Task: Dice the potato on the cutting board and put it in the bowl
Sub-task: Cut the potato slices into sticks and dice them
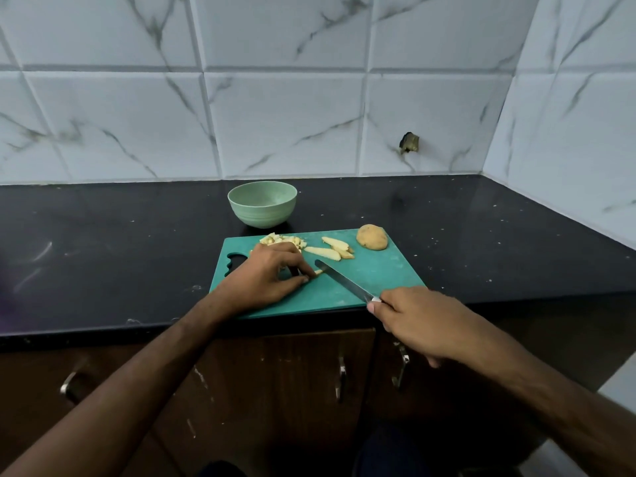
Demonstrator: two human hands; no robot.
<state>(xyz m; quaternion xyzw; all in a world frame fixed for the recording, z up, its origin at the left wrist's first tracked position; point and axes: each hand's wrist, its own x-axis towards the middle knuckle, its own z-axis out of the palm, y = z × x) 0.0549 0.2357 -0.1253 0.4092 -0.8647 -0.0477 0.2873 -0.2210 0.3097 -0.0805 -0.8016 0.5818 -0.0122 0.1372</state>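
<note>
We see a black counter [103,242] w/ teal cutting board [378,270]; green bowl [262,204] just behind. Potato half [372,237] at board's far right, slices [330,251] + diced pile [284,240] nearby. Our left hand [265,275] pinches a potato strip [318,272]; right hand [418,320] grips knife [344,281]. No readable writing.

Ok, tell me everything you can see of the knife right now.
The knife has a long, narrow, plain metal blade with a rounded tip. Its handle is hidden inside the right hand, which grips it at the board's near right edge. The blade runs diagonally up and left over the green cutting board, its tip at the potato strip that the left hand pinches. Whether the edge touches the board cannot be told.
</note>
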